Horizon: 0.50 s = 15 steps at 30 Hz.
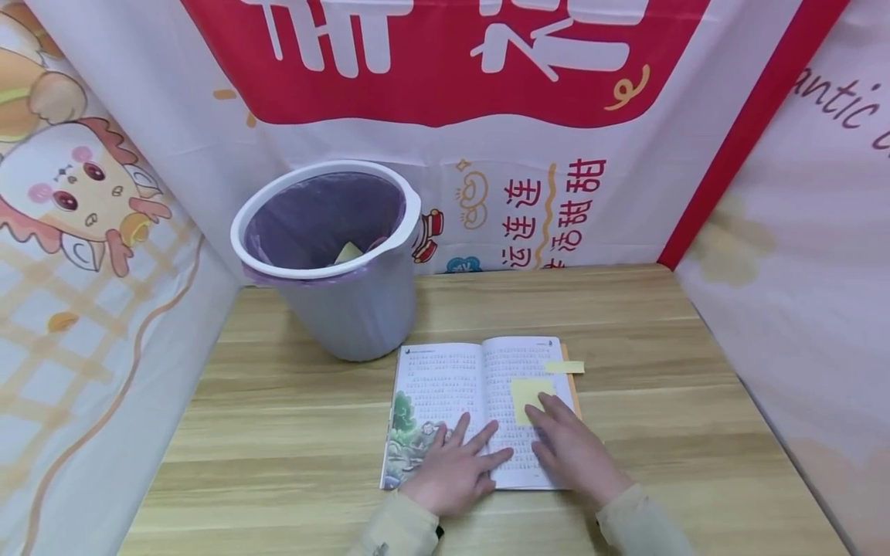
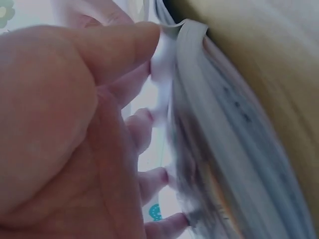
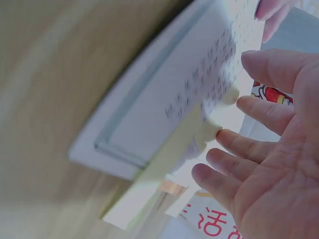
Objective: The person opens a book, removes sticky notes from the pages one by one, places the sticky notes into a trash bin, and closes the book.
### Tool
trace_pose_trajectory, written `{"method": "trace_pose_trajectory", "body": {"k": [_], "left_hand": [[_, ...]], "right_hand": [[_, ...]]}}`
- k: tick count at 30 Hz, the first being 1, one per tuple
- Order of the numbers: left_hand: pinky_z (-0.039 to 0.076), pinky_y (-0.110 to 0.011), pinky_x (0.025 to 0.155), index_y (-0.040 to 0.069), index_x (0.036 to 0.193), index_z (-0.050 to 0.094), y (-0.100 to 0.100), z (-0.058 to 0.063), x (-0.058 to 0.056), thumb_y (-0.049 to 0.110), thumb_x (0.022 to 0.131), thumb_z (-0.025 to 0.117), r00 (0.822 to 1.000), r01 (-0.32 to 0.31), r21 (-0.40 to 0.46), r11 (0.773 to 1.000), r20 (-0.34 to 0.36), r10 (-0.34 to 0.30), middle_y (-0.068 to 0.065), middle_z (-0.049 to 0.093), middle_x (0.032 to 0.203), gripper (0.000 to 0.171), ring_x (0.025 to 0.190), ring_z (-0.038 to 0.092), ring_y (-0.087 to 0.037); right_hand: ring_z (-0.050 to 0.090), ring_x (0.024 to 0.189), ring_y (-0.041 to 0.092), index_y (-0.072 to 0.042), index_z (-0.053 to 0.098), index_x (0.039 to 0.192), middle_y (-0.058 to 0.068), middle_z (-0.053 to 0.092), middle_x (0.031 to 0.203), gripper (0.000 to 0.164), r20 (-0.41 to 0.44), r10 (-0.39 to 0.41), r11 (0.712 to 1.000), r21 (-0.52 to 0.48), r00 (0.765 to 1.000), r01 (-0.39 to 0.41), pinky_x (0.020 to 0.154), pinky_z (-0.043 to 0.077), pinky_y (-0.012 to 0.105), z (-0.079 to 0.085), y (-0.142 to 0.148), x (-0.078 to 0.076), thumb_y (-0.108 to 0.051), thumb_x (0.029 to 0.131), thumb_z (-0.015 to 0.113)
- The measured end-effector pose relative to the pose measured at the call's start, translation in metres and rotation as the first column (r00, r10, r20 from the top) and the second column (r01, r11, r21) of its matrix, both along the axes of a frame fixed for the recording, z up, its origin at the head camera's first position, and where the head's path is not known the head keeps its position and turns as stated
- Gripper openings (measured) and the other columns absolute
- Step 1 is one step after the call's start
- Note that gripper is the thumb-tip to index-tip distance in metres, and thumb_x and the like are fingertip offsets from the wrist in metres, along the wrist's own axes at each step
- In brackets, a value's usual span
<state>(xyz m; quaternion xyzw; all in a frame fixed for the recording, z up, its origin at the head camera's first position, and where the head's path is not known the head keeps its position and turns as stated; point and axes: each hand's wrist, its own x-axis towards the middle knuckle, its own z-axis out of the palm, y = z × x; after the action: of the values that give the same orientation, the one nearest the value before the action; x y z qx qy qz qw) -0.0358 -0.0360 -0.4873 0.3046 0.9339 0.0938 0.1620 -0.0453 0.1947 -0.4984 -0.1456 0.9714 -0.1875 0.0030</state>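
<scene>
Back cloth (image 1: 452,143): "运连连", "活甜甜"; right cloth (image 1: 799,224): "antic"; book (image 1: 480,386) illegible.

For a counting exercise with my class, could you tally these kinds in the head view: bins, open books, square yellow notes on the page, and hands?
Bin: 1
Open book: 1
Square yellow note: 1
Hands, left hand and right hand: 2
Total: 5

Open book (image 1: 441,378) on the worktop (image 1: 264,432), waste bin (image 1: 354,313) behind and left.
Sticky note (image 1: 524,394) on the right page (image 1: 511,359), beneath the right fingers (image 1: 558,411); sticky strip (image 1: 566,367) behind it, across the outer edge; left fingers (image 1: 482,438) over the fold (image 1: 484,382).
</scene>
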Motion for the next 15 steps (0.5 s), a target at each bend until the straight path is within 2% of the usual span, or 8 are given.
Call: {"method": "trace_pose_trajectory", "body": {"k": [3, 8, 12, 15], "left_hand": [[0.022, -0.067, 0.111, 0.050, 0.143, 0.043, 0.003, 0.009, -0.002, 0.048, 0.093, 0.050, 1.000, 0.007, -0.036, 0.999, 0.023, -0.006, 0.009, 0.026, 0.162, 0.051, 0.149, 0.021, -0.040], [0.024, -0.064, 0.112, 0.051, 0.142, 0.044, 0.006, 0.016, -0.003, 0.049, 0.092, 0.050, 0.999, 0.025, -0.080, 0.996, 0.029, -0.023, 0.010, 0.025, 0.162, 0.050, 0.150, 0.021, -0.039], [0.026, -0.062, 0.112, 0.052, 0.140, 0.045, 0.005, 0.014, -0.006, 0.050, 0.093, 0.049, 0.999, 0.041, -0.080, 0.996, 0.024, -0.039, 0.012, 0.024, 0.162, 0.048, 0.150, 0.021, -0.039], [0.027, -0.062, 0.112, 0.052, 0.140, 0.046, 0.004, 0.011, -0.008, 0.050, 0.092, 0.049, 0.998, 0.051, -0.070, 0.996, 0.025, -0.050, 0.012, 0.024, 0.162, 0.047, 0.150, 0.020, -0.039]], "right_hand": [[0.047, 0.136, 0.038, -0.007, 0.058, 0.136, 0.020, 0.048, 0.147, 0.058, 0.021, 0.011, 0.999, 0.034, 1.000, -0.012, 0.107, 0.041, 0.049, -0.001, 0.002, -0.005, -0.025, 0.083, 0.072], [0.048, 0.136, 0.036, -0.005, 0.055, 0.139, 0.019, 0.045, 0.150, 0.060, 0.094, 0.012, 0.995, 0.093, 0.995, -0.021, 0.105, 0.043, 0.048, -0.002, 0.000, -0.013, -0.029, 0.086, 0.069], [0.048, 0.136, 0.035, -0.006, 0.053, 0.141, 0.020, 0.043, 0.151, 0.062, 0.120, 0.012, 0.992, 0.126, 0.993, -0.027, 0.105, 0.044, 0.047, -0.005, -0.004, -0.018, -0.034, 0.087, 0.067], [0.047, 0.136, 0.037, -0.005, 0.054, 0.140, 0.021, 0.044, 0.150, 0.064, 0.087, 0.029, 0.990, 0.132, 0.996, -0.040, 0.105, 0.043, 0.048, -0.007, -0.006, -0.020, -0.035, 0.086, 0.068]]}}
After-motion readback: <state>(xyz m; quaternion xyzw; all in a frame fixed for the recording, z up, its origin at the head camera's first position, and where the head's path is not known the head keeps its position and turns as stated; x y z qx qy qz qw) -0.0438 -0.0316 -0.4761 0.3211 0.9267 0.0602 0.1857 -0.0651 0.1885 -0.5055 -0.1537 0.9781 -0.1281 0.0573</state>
